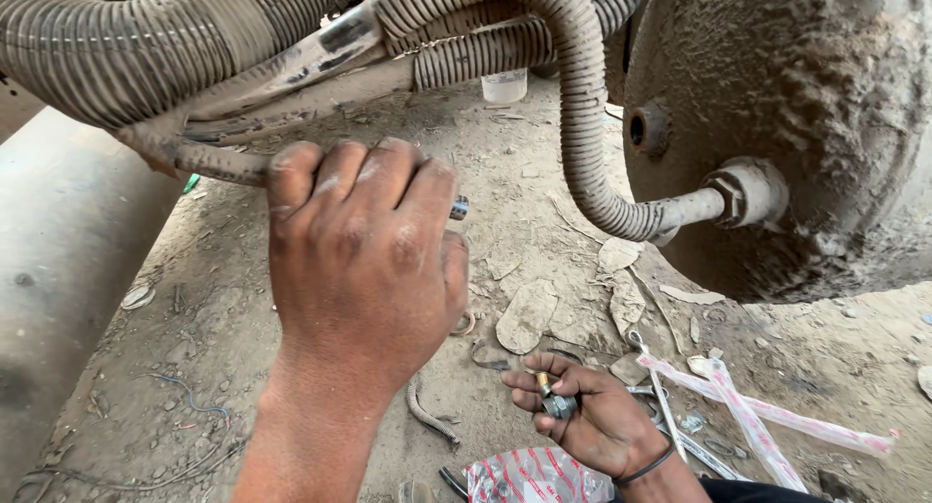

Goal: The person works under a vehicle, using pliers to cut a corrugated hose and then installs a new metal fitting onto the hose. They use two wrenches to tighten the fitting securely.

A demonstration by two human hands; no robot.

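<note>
My left hand is closed around a dusty thin pipe that runs in from the left. The pipe's metal end fitting pokes out just past my fingers. My right hand lies low near the ground, palm up. It holds a grey metal nut and a small brass piece. A ribbed corrugated hose curves down to a threaded fitting on a big dirt-caked round tank. An open port sits in the tank wall above the hose.
Thick ribbed hoses cross overhead. A large grey cylinder lies on the left. The dirt ground holds a red-and-white packet, white plastic strips, a hose scrap and a white cup further back.
</note>
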